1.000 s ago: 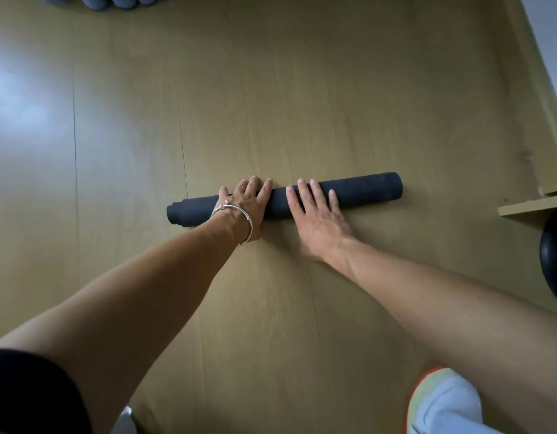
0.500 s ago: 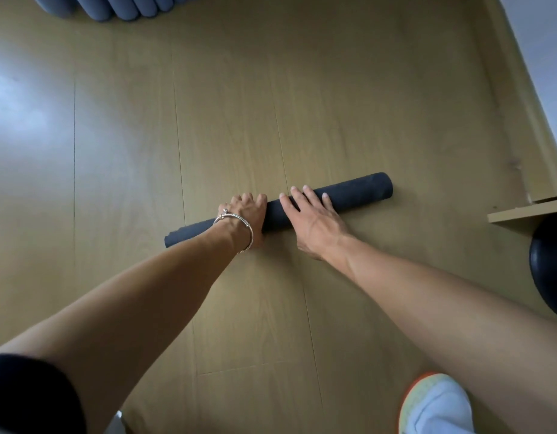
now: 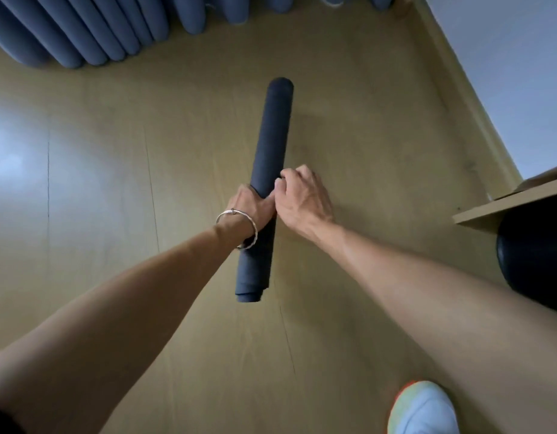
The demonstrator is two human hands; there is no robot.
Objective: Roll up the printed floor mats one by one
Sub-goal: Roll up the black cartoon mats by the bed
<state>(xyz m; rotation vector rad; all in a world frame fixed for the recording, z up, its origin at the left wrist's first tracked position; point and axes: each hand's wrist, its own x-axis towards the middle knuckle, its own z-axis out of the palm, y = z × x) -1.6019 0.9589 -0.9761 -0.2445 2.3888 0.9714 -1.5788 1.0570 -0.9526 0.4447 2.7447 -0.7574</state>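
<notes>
As left hand (image 3: 255,208) grips it, rolled mat (image 3: 271,136), right hand (image 3: 302,202) alongside.

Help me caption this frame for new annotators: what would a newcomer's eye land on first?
First, the dark rolled mat in the centre, pointing away from the person. The left hand, with a silver bracelet on its wrist, grips it at mid-length, and the right hand curls against its side. Next comes the row of blue rolled mats along the top left of the wooden floor.

Rolled mat (image 3: 271,158) between left hand (image 3: 253,208) and right hand (image 3: 302,198), shelf (image 3: 506,203) at right
</notes>
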